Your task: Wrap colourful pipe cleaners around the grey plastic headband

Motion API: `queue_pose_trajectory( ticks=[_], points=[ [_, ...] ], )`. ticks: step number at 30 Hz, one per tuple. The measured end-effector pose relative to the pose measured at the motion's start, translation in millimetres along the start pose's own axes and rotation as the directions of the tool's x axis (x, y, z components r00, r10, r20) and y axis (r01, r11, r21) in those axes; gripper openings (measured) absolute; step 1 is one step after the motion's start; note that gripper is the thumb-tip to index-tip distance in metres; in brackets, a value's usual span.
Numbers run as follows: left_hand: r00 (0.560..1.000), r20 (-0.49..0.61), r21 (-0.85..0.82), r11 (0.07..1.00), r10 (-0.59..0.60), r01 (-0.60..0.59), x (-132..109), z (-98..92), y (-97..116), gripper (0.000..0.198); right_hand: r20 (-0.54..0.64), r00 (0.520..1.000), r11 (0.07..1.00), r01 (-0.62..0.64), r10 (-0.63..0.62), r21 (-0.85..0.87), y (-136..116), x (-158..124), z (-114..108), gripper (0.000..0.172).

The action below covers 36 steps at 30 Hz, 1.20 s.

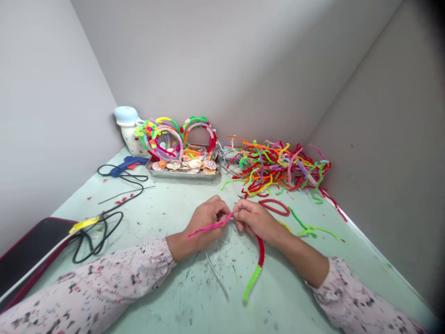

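Both my hands meet over the middle of the table. My left hand (209,220) is closed in a pinch on a pink pipe cleaner (208,227), whose free end trails left across the back of that hand. My right hand (253,217) pinches the same pipe cleaner at its other end, fingertips close to the left ones. Under the right hand, a red and green wrapped strip (260,253) runs down toward me, its upper part hidden. Red-handled scissors (278,207) lie just beyond the right hand. A thin grey wire (216,273) lies below the left hand.
A metal tray (184,175) holds seashells (195,163) and several colourful wrapped headbands (167,139). Right of it is a heap of pipe cleaners (278,162). A white jar (132,137), blue glue gun (127,164), black cable (139,190) and dark tray (34,246) are leftward.
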State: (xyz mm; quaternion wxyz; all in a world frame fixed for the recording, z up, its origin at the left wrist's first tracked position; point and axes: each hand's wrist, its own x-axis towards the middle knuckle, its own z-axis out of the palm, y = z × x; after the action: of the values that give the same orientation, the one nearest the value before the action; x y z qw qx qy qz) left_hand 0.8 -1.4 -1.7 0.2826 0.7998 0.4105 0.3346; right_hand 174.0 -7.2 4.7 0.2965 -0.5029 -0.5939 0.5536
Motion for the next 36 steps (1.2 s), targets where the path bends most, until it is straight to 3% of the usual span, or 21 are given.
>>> queue_pose_trajectory(
  ticks=[18, 24, 28, 36],
  points=[
    [1.0, 0.014, -0.014, 1.0, -0.004, 0.005, -0.1, -1.2, 0.6, 0.01, 0.009, 1.0, 1.0, -0.006, 0.006, 0.006, -3.9, -2.4, 1.0, 0.003],
    [0.999, -0.032, -0.015, 0.999, -0.037, 0.037, 0.4, 0.4, 0.9, 0.009, 0.009, 1.0, 0.996, -0.003, 0.002, 0.086, 0.1, 0.2, -0.6, 0.004],
    [0.998, -0.005, -0.008, 0.998, -0.058, 0.058, 1.2, -0.5, 1.9, 0.011, 0.002, 1.0, 0.995, 0.005, -0.005, 0.101, 1.4, 0.5, -1.2, 0.004],
    [1.0, 0.031, -0.064, 0.998, 0.002, 0.0, 1.2, -0.9, -3.0, 0.012, 0.012, 1.0, 0.998, -0.001, 0.001, 0.066, -0.7, -1.7, -0.5, 0.004]
  ],
)
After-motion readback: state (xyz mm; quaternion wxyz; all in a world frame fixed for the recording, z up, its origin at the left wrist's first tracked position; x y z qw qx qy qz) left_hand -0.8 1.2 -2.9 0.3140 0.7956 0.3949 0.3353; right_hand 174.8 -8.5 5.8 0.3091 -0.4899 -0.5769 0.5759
